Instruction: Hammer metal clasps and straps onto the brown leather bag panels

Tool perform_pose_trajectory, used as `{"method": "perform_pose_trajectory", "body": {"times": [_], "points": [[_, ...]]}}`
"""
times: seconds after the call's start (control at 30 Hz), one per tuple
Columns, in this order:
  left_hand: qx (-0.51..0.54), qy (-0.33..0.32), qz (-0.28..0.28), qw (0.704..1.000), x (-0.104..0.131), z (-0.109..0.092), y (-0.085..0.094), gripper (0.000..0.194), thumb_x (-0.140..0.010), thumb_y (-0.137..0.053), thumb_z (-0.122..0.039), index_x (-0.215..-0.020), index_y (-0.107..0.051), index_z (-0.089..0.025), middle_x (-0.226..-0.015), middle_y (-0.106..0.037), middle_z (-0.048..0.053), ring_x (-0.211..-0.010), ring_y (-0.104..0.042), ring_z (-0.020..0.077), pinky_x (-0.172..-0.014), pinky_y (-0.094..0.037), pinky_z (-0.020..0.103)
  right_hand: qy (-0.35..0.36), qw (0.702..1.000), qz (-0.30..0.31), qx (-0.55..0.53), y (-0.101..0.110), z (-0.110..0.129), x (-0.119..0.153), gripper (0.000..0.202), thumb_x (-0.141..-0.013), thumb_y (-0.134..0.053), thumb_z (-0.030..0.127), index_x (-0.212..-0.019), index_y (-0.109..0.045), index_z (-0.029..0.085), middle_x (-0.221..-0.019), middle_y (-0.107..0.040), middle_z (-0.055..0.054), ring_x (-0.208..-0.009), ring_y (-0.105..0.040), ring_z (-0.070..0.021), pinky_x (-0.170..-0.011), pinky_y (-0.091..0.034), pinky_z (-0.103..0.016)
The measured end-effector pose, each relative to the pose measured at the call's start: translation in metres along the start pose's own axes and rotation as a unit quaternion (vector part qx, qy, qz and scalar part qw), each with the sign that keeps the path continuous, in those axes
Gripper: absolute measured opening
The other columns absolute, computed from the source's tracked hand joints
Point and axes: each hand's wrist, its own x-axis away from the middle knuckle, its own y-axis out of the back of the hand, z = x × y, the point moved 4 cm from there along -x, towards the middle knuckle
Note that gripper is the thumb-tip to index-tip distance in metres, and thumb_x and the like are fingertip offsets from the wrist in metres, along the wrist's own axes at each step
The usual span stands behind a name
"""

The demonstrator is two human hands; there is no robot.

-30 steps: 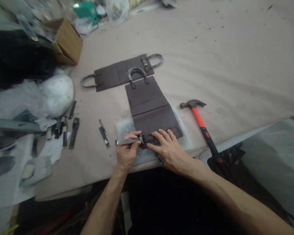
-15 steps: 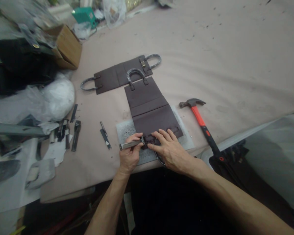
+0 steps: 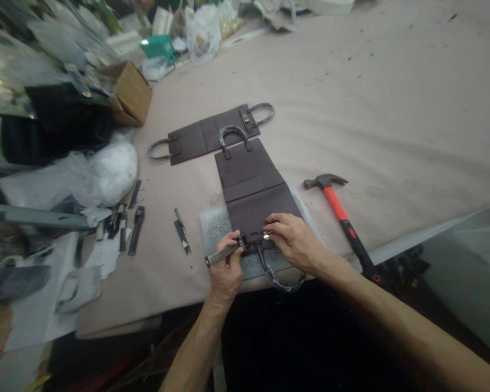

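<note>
My left hand [image 3: 225, 276] is closed round a metal punch [image 3: 218, 256], its dark head resting by the near edge of a dark brown leather bag panel [image 3: 255, 190]. Over that same edge, my right hand [image 3: 298, 242] pinches a small shiny metal fitting [image 3: 266, 236]; its exact kind is too small to tell. The panel lies flat, partly on a speckled grey slab [image 3: 213, 224]. One plastic-wrapped handle [image 3: 286, 286] hangs towards me over the table edge, and another wrapped handle [image 3: 233, 130] stands at the far end.
Behind lies a second brown bag panel [image 3: 210, 133] with a gold-coloured clasp. A claw hammer [image 3: 340, 212] with a red and black handle rests at the right. At the left are a cutter knife [image 3: 182, 236], several metal tools [image 3: 136, 231], plastic bags [image 3: 112, 163] and a cardboard box [image 3: 133, 95].
My right hand has lifted from pressing flat on the leather and now pinches the shiny fitting. The near handle shows more fully. My left hand keeps the punch, tilted a little more. The view has shifted.
</note>
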Motion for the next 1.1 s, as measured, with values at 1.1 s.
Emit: {"method": "perform_pose_trajectory", "body": {"times": [1.1], "points": [[-0.028,-0.002,-0.026,0.999,0.010,-0.007,-0.003,0.012,-0.096,-0.058,-0.013,-0.106,-0.057,-0.019,-0.114,-0.072,0.011,-0.112,-0.070,0.0219,-0.097,-0.060,0.043,0.051,0.958,0.190,0.207,-0.026,0.019,-0.075,0.020,-0.095,-0.060,0.033,-0.091,-0.070,0.016,-0.093,-0.071,-0.011,-0.083,-0.067,-0.0244,-0.074,-0.037,-0.035]]}}
